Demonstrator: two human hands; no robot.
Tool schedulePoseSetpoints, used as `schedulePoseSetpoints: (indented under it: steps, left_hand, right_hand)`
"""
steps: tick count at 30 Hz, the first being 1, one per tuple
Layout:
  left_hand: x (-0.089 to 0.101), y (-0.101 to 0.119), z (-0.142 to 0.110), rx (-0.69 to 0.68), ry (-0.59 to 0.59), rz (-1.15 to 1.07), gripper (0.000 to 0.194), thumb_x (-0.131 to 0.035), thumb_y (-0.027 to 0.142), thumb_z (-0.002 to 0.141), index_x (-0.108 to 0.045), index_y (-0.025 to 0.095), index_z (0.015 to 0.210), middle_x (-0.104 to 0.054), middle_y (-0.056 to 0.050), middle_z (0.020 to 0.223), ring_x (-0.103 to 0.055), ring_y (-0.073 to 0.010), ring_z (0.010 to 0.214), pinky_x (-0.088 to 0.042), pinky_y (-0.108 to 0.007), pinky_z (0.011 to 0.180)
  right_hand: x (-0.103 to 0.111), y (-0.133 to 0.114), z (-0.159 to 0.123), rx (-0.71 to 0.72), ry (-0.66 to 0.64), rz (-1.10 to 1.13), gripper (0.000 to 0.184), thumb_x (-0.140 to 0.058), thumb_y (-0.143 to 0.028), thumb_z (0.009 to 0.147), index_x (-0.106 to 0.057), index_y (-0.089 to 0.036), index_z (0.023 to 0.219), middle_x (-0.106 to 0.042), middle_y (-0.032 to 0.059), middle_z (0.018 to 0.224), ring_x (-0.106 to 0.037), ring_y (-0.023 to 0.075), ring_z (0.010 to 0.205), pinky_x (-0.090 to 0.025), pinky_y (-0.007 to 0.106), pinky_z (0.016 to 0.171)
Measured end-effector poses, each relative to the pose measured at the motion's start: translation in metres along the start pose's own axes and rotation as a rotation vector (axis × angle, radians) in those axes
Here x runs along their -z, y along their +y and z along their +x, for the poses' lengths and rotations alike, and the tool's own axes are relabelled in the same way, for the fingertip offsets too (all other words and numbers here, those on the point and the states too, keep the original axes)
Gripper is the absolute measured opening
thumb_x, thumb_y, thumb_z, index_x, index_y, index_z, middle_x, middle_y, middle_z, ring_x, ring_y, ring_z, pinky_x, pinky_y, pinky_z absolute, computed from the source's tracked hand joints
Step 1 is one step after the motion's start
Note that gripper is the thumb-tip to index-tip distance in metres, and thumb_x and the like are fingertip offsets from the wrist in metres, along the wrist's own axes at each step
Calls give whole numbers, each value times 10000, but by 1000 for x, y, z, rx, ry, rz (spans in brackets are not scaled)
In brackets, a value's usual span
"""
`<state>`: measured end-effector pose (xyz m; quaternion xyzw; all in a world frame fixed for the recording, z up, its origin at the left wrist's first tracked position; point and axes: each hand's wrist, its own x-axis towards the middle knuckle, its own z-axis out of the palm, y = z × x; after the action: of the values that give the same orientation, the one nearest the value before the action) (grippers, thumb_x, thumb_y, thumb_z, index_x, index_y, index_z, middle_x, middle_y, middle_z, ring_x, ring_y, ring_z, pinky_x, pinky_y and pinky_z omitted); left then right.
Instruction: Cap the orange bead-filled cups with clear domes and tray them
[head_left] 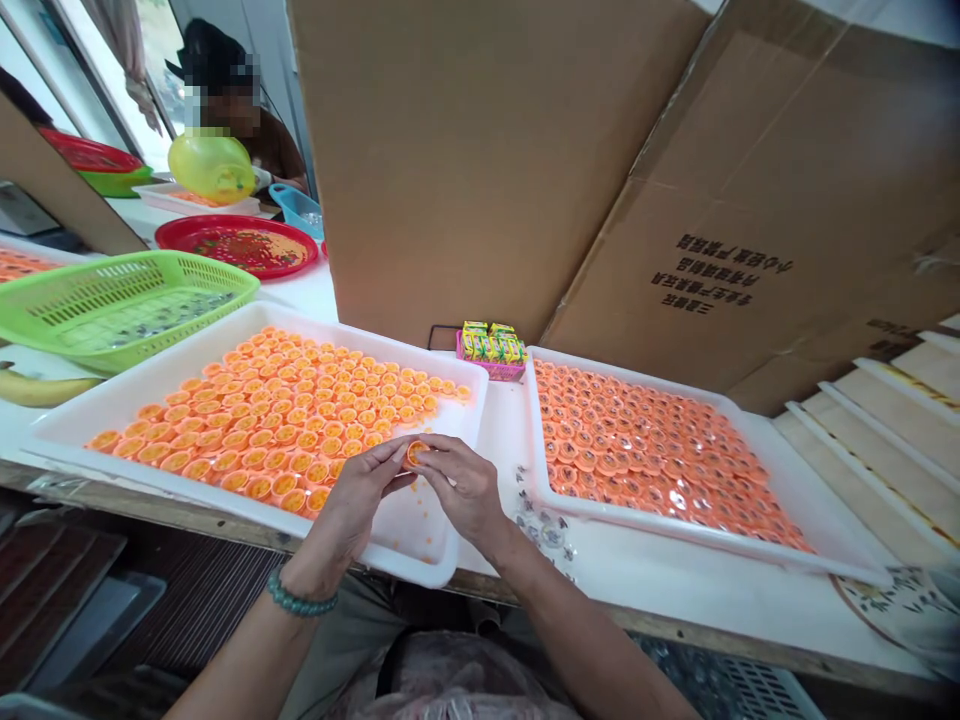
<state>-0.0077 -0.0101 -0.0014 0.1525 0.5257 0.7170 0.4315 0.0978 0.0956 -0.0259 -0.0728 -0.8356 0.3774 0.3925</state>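
Above the front right corner of the left white tray (pixel 97 412), my left hand (pixel 367 490) and my right hand (pixel 466 490) meet over a small orange cup (pixel 415 454). The fingertips of both hands pinch its sides, and its round open face tilts up toward me. Rows of similar orange cups (pixel 259 438) with yellowish filling cover much of this tray. Some tiny orange bits lie on its bare floor near my hands. To the right, another white tray (pixel 817 495) holds many orange pieces (pixel 637 450) with shiny clear tops. Small clear pieces (pixel 547 530) lie on the table between the trays.
A green basket (pixel 150 270) with small clear pieces and a banana (pixel 41 388) lie left. Behind are a red tray (pixel 240 222), a yellow balloon (pixel 210 165) and a person (pixel 277 150). A pink basket of small packets (pixel 491 345) stands against tall cardboard (pixel 480 150).
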Motion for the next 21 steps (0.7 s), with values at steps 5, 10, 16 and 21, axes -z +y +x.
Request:
schedulePoseSetpoints:
  steps: [5, 10, 16, 21]
  left_hand:
    - [5, 3, -7, -55, -61, -130, 275, -641, 193, 697, -705, 163, 963, -662, -79, 1046, -592, -200, 908, -489, -351, 847]
    - [3, 4, -10, -106, -62, -42, 215, -625, 168, 708, -682, 184, 915, -658, -32, 927, -590, -162, 838, -492, -296, 805]
    - [0, -1, -6, -155, 13, 84, 161, -628, 233, 744, -668, 190, 893, -646, -12, 847, -577, -143, 751, -496, -272, 720]
    - [0, 0, -5, -92, 17, 38, 139, -640, 244, 722, -666, 186, 845, -639, -4, 779, -585, -150, 735, -488, -281, 723]
  right_hand:
    - [3, -2, 1, 159, 76, -35, 193, -581, -119, 827, -681, -210, 964, -650, 76, 1082, -625, 168, 990, -544, 303, 854]
    - [8, -2, 2, 265, 18, -134, 263, -562, -73, 824, -646, -218, 1027, -624, 88, 1135, -613, 167, 1012, -552, 301, 834]
    - [10, -5, 1, 261, -14, -176, 176, -583, -114, 828, -652, -204, 962, -637, 94, 1101, -623, 167, 983, -556, 301, 822]
    - [10, -10, 4, 179, 29, -138, 149, -593, -113, 821, -651, -201, 927, -658, 87, 1029, -629, 165, 951, -548, 310, 818]
